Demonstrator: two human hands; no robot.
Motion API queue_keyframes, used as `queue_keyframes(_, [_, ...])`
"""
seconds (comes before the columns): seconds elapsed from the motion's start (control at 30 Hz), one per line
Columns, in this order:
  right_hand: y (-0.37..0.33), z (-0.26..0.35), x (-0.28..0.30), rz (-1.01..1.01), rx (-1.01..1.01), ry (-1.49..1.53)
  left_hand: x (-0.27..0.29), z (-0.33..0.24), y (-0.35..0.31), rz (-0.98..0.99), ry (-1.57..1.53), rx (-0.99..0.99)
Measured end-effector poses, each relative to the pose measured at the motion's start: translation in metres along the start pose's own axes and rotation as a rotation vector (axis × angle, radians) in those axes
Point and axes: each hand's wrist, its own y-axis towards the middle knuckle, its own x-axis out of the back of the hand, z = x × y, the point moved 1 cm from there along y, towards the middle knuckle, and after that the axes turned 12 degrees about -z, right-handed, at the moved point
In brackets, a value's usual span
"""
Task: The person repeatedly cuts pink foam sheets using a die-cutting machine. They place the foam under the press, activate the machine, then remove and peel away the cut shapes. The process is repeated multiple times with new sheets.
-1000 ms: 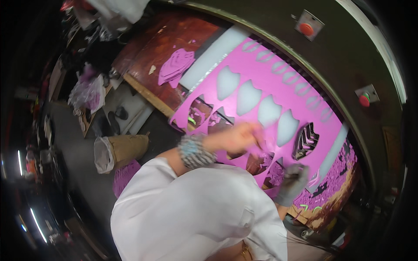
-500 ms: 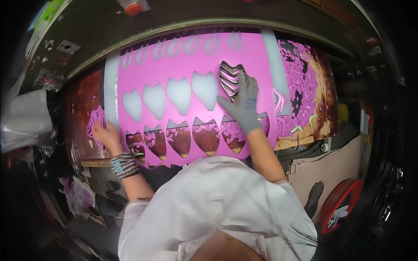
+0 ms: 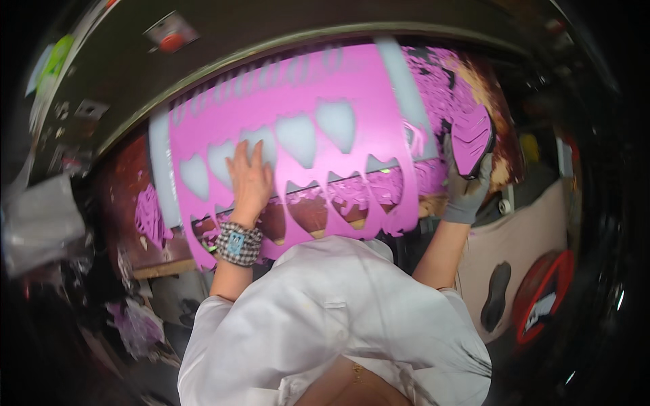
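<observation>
My bare left hand (image 3: 250, 183), with a checkered band at its wrist, lies over the pink sheet (image 3: 244, 101), fingers spread beside the shield-shaped holes. The sheet has rows of such cut-outs, with the pale board (image 3: 403, 74) showing through them. Out to the right, my gloved right hand (image 3: 470, 193) grips a cutting die (image 3: 489, 139) by its lower end, tilted up above the scraps. Pink foam with slanted slits fills the die's face. The glove's fingers are partly hidden behind the die.
Pink scraps (image 3: 433, 88) cover the bench's right end. A small stack of slitted pink pieces (image 3: 150, 213) lies at the left. A dark machine beam (image 3: 271, 44) runs along the far side. A red-rimmed round container (image 3: 542, 298) stands low at right.
My right hand has lifted the die off the sheet and carried it right, leaving a fifth hole in the row. My left hand has moved from the left stack onto the sheet.
</observation>
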Motion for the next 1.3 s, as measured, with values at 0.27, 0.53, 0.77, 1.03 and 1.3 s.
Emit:
queue_keyframes(0.27, [-0.057,-0.022,0.039,-0.258,-0.054,0.063,0.014,-0.223,0.016,0.217,-0.805,-0.571])
queue_keyframes(0.53, [-0.071,-0.025,0.030,-0.345,-0.069,0.115,-0.013,-0.205,0.017,0.089,-0.846,-0.510])
queue_keyframes(0.77, [-0.043,-0.037,0.000,-0.188,0.274,-0.570,0.015,-0.001,0.003,0.093,-0.807,0.564])
queue_keyframes(1.03, [0.018,-0.133,-0.012,0.172,0.975,-1.704,0.052,0.094,-0.046,-0.285,-0.845,0.666])
queue_keyframes(1.3, [0.021,-0.125,0.000,0.085,0.830,-1.631,0.082,0.188,-0.147,-0.427,-0.373,0.841])
